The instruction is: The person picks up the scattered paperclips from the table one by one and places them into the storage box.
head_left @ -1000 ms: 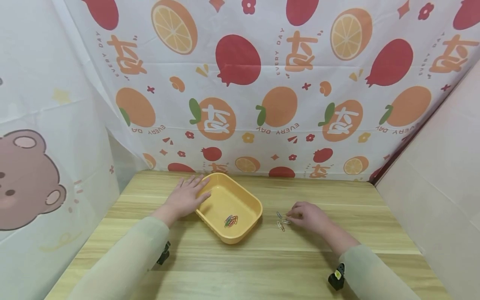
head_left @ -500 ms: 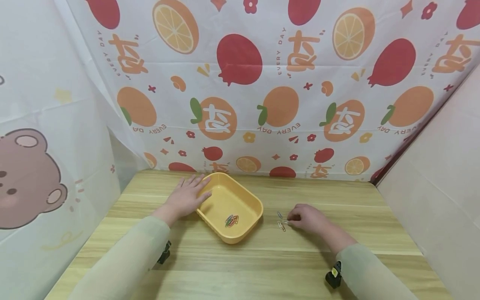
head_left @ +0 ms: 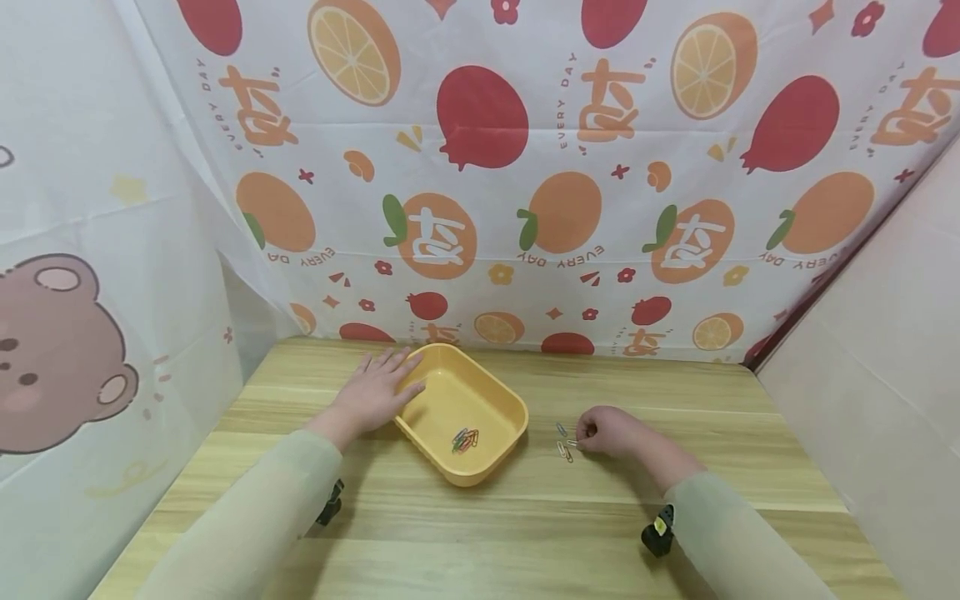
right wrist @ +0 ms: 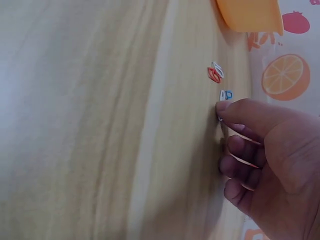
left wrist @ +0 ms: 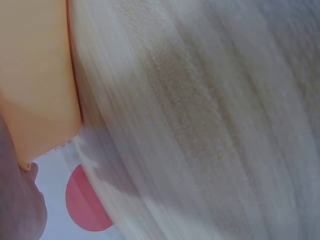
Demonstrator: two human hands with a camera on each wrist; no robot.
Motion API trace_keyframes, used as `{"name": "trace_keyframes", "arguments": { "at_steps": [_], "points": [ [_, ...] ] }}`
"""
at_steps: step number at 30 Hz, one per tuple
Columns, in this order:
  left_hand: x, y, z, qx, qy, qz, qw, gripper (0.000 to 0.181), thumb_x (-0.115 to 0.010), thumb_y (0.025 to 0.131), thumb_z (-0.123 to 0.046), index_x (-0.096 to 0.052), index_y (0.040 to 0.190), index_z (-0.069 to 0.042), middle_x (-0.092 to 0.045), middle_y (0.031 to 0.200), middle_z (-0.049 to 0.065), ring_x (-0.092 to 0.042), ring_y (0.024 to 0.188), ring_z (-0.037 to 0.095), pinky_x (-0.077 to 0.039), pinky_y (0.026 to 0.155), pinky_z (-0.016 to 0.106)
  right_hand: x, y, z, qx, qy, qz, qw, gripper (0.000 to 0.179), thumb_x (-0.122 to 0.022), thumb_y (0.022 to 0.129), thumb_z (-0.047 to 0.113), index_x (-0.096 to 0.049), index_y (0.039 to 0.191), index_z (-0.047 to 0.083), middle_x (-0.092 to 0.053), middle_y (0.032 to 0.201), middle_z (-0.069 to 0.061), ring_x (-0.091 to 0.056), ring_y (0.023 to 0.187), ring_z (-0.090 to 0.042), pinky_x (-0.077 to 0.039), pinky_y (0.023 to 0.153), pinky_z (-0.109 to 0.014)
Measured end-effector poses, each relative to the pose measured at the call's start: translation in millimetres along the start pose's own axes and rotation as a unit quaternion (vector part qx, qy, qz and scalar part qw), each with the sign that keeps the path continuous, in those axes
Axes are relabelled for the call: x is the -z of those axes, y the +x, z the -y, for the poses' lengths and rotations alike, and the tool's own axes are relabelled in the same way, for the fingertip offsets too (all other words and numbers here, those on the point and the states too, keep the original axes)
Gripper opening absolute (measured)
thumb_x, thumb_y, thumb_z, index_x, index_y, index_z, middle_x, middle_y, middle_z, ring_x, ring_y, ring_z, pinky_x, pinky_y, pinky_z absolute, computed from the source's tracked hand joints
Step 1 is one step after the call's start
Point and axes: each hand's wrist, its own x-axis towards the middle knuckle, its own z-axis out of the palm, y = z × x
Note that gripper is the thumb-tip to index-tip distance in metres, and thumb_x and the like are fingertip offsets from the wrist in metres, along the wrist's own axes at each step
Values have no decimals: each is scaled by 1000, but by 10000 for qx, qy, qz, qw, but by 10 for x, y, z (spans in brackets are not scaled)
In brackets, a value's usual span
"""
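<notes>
A yellow plastic tray [head_left: 491, 385] sits on the table with several coloured paper clips [head_left: 465, 440] inside. My left hand [head_left: 371, 396] rests on its left rim, fingers spread and the thumb reaching over the inside. To the right of the tray, my right hand [head_left: 613, 432] pinches a white paper clip [right wrist: 222, 94] at the tabletop, its thumb covering part of the clip. Close by lie a blue paper clip [right wrist: 229, 94], a red one [right wrist: 214, 75] and another white one [right wrist: 218, 69]. In the left wrist view, part of the left hand [left wrist: 22, 210] shows beside the tray wall.
The wooden table [head_left: 480, 542] ends at a fruit-printed cloth [head_left: 480, 250] behind. A cloth with a bear print [head_left: 60, 358] hangs at the left, and a pale cloth [head_left: 877, 375] at the right.
My right hand's fingers have drawn together at the white paper clip, and its wrist has shifted slightly left. The left hand and the tray stay put.
</notes>
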Motion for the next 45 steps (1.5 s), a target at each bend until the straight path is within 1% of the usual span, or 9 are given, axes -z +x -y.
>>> {"name": "trace_keyframes", "arguments": {
  "at_steps": [8, 11, 17, 20, 25, 32, 35, 42, 45],
  "points": [
    [5, -12, -24, 25, -11, -17, 10000, 65, -38, 104, -54, -25, 159, -21, -20, 164, 10, -14, 149, 40, -1, 118, 62, 60, 33, 48, -427, 285, 411, 9978, 18, -70, 90, 8, -62, 73, 11, -53, 67, 5, -46, 62, -10, -40, 59, -25],
    [13, -16, -31, 19, 2, -50, 10000, 65, -39, 104, -53, -26, 159, -20, -20, 163, 11, -15, 149, 41, -3, 118, 62, 63, 48, 52, -463, 310, 450, 9974, 20, -69, 89, 7, -61, 71, 11, -51, 64, 5, -45, 60, -10, -38, 58, -25],
    [12, -7, -29, 17, 65, -8, 10000, 66, -37, 104, -54, -25, 159, -20, -20, 164, 11, -15, 149, 41, -4, 118, 62, 51, 63, 36, -398, 85, 441, 9982, 17, -70, 82, 8, -59, 70, 13, -50, 64, 6, -45, 60, -9, -37, 56, -24],
    [17, -4, -25, 3, 43, 4, 10000, 66, -37, 104, -54, -25, 159, -20, -20, 164, 11, -15, 149, 41, -4, 118, 63, 45, 71, 30, -331, -18, 405, 9986, 18, -69, 80, 7, -57, 68, 14, -49, 62, 7, -44, 59, -9, -36, 56, -24],
    [21, 0, -21, 31, 90, 58, 9999, 69, -31, 103, -60, -23, 159, -22, -19, 164, 9, -14, 150, 39, -4, 119, 62, 28, 66, 32, -218, -94, 340, 9991, 18, -67, 79, 5, -55, 68, 13, -47, 62, 7, -42, 58, -9, -35, 56, -25],
    [-2, -5, -13, 22, 88, 32, 10000, 65, -38, 104, -53, -24, 159, -21, -22, 163, 12, -15, 149, 41, -5, 118, 63, -36, 9, -42, 154, -52, 54, 9999, 16, -71, 86, 9, -61, 75, 15, -54, 69, 7, -48, 65, -9, -42, 63, -27],
    [-1, -15, -17, 22, 111, 26, 9999, 66, -37, 104, -55, -25, 159, -21, -23, 163, 13, -16, 149, 41, -5, 118, 63, -62, -32, -67, 300, -28, -93, 9995, 16, -72, 89, 14, -62, 78, 17, -54, 70, 7, -49, 66, -8, -44, 64, -27],
    [10, -11, -23, 21, 82, -10, 10000, 65, -39, 104, -52, -25, 159, -20, -23, 163, 13, -16, 148, 41, -5, 118, 63, -90, -97, -122, 395, 177, -321, 9985, 9, -74, 91, 20, -67, 85, 21, -57, 75, 9, -51, 70, -8, -45, 64, -27],
    [15, -9, -26, 25, 45, -37, 10000, 65, -40, 104, -51, -25, 159, -20, -23, 163, 13, -15, 149, 41, -5, 118, 63, -81, -105, -144, 450, 147, -474, 9978, 4, -74, 91, 23, -70, 89, 22, -59, 79, 11, -53, 74, -8, -48, 67, -28]
  ]
}}
